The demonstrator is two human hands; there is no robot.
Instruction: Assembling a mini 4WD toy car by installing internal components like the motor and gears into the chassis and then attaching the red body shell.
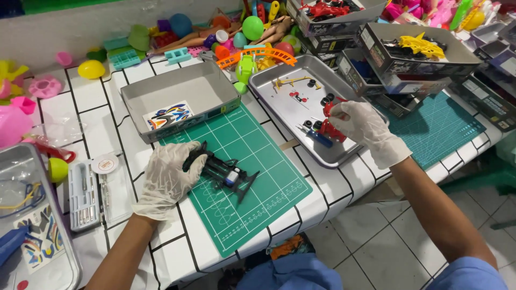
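Both my hands wear white gloves. My left hand (167, 173) grips a black toy car chassis (223, 173) lying on a green cutting mat (252, 177). My right hand (361, 124) reaches into a metal tray (279, 80) and pinches a red plastic car part (329, 128) over it. Small black wheels (327, 99), a yellow parts frame (293, 82) and a blue-handled tool (318, 138) lie in that tray.
An open grey box lid (183, 91) holds a sticker sheet (168, 115). A clear case of small screwdrivers (85, 196) lies at the left by another tray (32, 161). Stacked toy-car boxes (408, 59) and a second green mat (435, 126) stand right. Colourful toys (231, 32) crowd the back.
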